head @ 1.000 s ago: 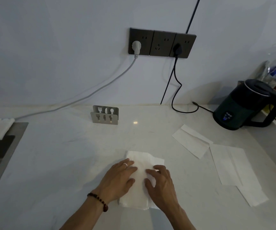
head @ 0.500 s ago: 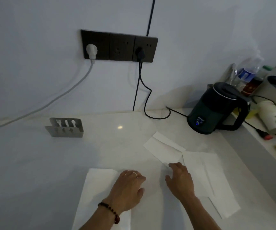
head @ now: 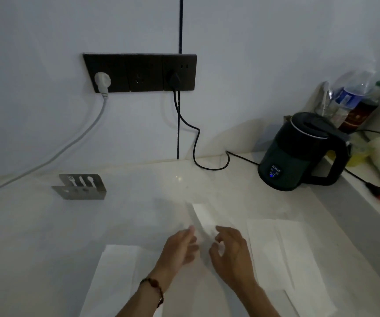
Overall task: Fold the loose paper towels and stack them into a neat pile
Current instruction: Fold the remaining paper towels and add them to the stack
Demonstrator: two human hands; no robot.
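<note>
Head view, towel: a blurred white paper towel (head: 204,219) lies on the desk between both fingertips.
Grip: left hand (head: 180,249) and right hand (head: 231,255) loosely curled at its near end; pinching or not, cannot tell.
Nearby: folded white paper stack (head: 118,275) left; loose white sheets (head: 276,252) right.
Behind: dark green electric kettle (head: 298,154), steel cutlery holder (head: 80,186).
Surface: pale marble desk (head: 36,225), white wall, dark socket strip (head: 140,73).

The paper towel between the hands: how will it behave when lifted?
The paper towel likely flops: it already bends, blurred, between the left hand and right hand. Probably very light, so it may drift. Thin sheet, so it might crease or tear.
</note>
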